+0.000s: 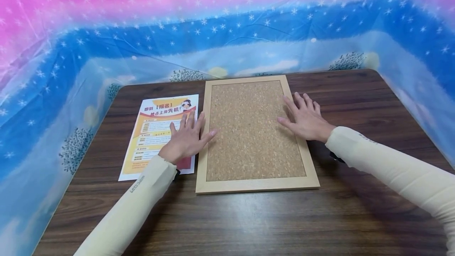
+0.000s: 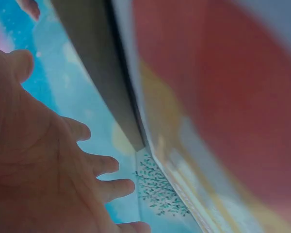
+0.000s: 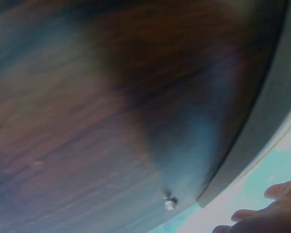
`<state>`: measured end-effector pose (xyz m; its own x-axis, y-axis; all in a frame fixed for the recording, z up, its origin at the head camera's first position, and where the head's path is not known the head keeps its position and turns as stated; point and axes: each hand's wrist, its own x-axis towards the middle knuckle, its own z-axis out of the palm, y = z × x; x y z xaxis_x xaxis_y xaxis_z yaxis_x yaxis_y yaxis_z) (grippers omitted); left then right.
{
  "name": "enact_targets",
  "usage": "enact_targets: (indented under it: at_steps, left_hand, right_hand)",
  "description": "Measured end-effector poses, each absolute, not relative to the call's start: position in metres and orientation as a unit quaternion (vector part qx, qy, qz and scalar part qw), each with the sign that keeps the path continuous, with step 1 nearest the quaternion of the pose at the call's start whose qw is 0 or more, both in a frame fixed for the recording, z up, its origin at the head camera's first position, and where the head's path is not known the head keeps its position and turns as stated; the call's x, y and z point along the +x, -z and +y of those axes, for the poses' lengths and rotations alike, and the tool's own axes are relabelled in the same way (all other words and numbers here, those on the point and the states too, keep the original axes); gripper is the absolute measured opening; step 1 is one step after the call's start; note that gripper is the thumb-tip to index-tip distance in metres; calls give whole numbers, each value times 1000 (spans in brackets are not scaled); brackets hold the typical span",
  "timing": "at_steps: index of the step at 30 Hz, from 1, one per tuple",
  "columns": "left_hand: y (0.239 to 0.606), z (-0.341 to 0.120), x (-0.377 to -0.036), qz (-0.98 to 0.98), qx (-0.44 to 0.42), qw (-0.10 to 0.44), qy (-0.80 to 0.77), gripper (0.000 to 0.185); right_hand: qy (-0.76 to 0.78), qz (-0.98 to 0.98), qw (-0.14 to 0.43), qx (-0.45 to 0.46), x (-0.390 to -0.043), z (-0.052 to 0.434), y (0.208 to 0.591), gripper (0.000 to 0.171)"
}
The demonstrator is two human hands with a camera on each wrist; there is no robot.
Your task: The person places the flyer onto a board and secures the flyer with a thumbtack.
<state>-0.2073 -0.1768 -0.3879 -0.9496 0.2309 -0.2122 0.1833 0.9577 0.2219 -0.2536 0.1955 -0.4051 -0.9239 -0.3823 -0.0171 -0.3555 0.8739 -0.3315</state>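
Note:
A cork board (image 1: 250, 129) in a pale wooden frame lies flat in the middle of the dark wooden table (image 1: 249, 220). An orange and white printed flyer (image 1: 156, 129) lies just left of it. My left hand (image 1: 186, 137) rests flat on the flyer with fingers spread, its thumb reaching the board's left frame. My right hand (image 1: 303, 117) lies flat with straight fingers on the board's right frame and cork. In the left wrist view my left hand's palm (image 2: 39, 160) hovers close to the blurred flyer (image 2: 223, 121). My right hand's fingertips (image 3: 266, 213) show at the lower right of the right wrist view.
A blue and pink plastic sheet (image 1: 227, 31) with stars rises like a wall round the table's back and both sides. A small shiny object (image 3: 170, 202) sits on the table (image 3: 87, 121) near its edge in the right wrist view. Bare wood lies in front of the board.

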Motion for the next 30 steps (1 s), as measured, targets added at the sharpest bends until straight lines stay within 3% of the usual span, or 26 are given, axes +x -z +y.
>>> enact_targets:
  at_steps: [22, 30]
  left_hand:
    - [390, -244, -196, 989, 47, 110, -90, 85]
    - [388, -270, -196, 990, -1, 92, -103, 83]
  right_hand:
    - [185, 966, 36, -174, -263, 246, 416, 76]
    - [192, 968, -12, -164, -272, 262, 422, 62]
